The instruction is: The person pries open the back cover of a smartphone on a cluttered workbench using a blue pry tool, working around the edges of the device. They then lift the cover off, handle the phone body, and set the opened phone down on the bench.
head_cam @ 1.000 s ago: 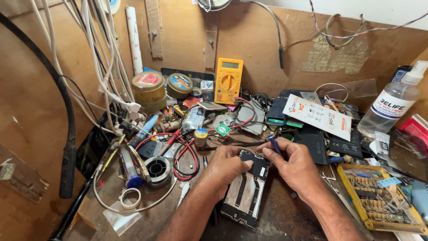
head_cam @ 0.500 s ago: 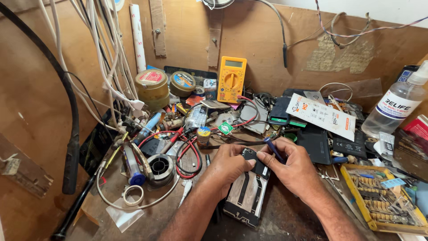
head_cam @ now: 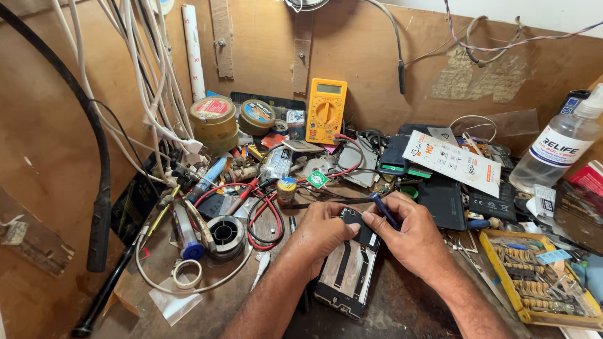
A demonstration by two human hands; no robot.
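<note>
An opened phone lies back-up on the bench in front of me, its inner frame and flat cables showing. My left hand grips the phone's upper left edge, thumb pressed on the dark top section. My right hand rests at the upper right corner and holds a thin blue-handled tool between thumb and fingers, its tip down near the top of the phone. The tip itself is hidden by my fingers.
A yellow multimeter leans on the back wall beside two tape tins. A solder spool, red and black leads and white cables crowd the left. A clear bottle and yellow parts tray sit right.
Both hands stay on the top of the phone. My fingers have closed in slightly around the top edge and the blue tool has tilted a little.
</note>
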